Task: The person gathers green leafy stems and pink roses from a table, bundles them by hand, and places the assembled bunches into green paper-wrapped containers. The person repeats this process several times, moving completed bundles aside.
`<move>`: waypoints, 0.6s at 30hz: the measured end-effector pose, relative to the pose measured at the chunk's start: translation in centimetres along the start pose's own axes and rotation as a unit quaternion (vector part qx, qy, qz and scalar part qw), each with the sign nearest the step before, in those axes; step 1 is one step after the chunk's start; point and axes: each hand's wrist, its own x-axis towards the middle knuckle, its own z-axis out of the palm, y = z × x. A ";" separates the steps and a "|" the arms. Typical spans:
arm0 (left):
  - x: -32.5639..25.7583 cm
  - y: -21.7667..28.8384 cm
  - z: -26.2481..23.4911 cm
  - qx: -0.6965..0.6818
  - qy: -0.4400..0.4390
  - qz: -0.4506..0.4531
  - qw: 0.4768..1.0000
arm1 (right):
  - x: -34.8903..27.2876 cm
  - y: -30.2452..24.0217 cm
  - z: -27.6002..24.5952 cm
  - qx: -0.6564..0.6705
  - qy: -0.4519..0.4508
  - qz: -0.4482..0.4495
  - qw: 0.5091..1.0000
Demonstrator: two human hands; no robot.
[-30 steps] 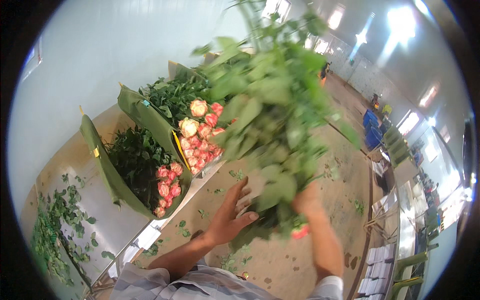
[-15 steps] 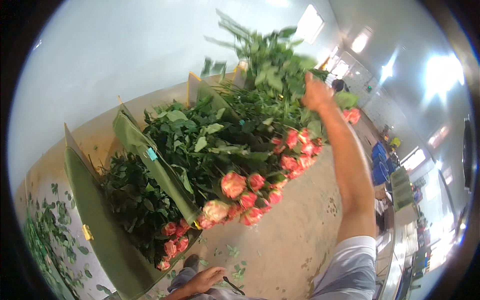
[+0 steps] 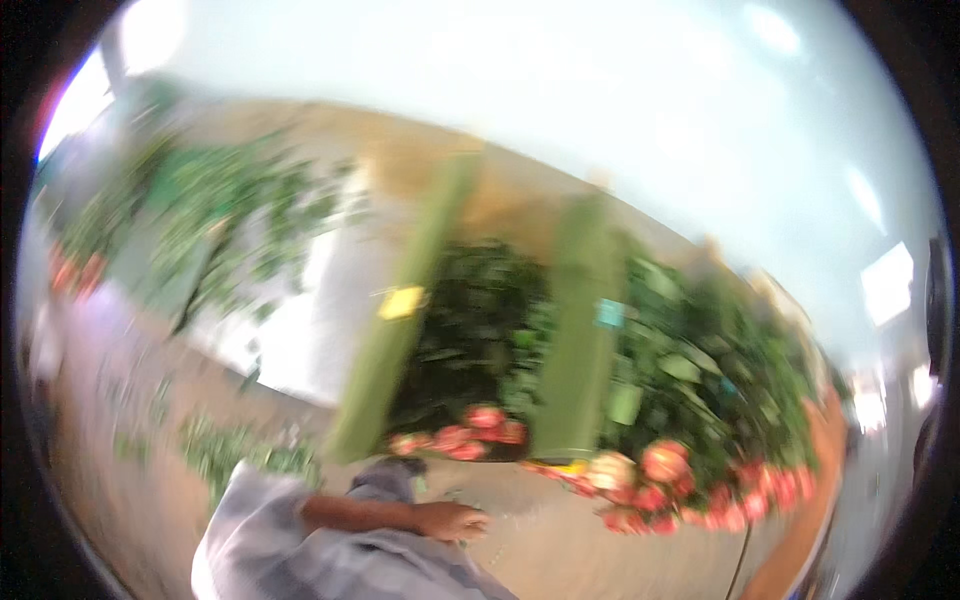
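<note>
My left hand (image 3: 452, 521) hangs low in front of me, loosely spread, and no object shows in it. My right arm reaches out at the right edge, where the right hand (image 3: 826, 415) is beside a pile of cut roses. Its fingers are smeared, so any grip is unclear. The pink-red roses (image 3: 665, 462) lie with heads towards me and leafy stems pointing to the wall. A smaller bunch of roses (image 3: 455, 440) fills the neighbouring compartment, between green upright dividers (image 3: 575, 350).
A yellow clip (image 3: 402, 302) and a light-blue clip (image 3: 610, 313) mark the dividers. To the left is a white surface (image 3: 300, 330) strewn with loose leaves. More leaves (image 3: 235, 450) litter the brown floor (image 3: 570, 545). Further pink blooms (image 3: 75, 275) show at the far left.
The view has swung left, bringing the leaf-strewn surface into sight. My right hand, formerly raised at a leafy bunch of stems, is now lower, at the pile's right side. My left hand remains low.
</note>
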 end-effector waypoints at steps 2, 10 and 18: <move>0.3 0.4 0.9 0.073 0.023 0.070 0.995 | -6.7 -0.6 -5.3 0.182 0.041 -0.037 0.982; -8.7 -1.6 4.9 0.041 0.167 0.013 0.985 | -26.8 -6.8 5.8 0.374 -0.332 -0.378 0.779; -20.5 -3.0 8.8 0.125 0.269 -0.168 0.940 | -47.9 -21.2 30.4 0.572 -0.504 -0.062 0.644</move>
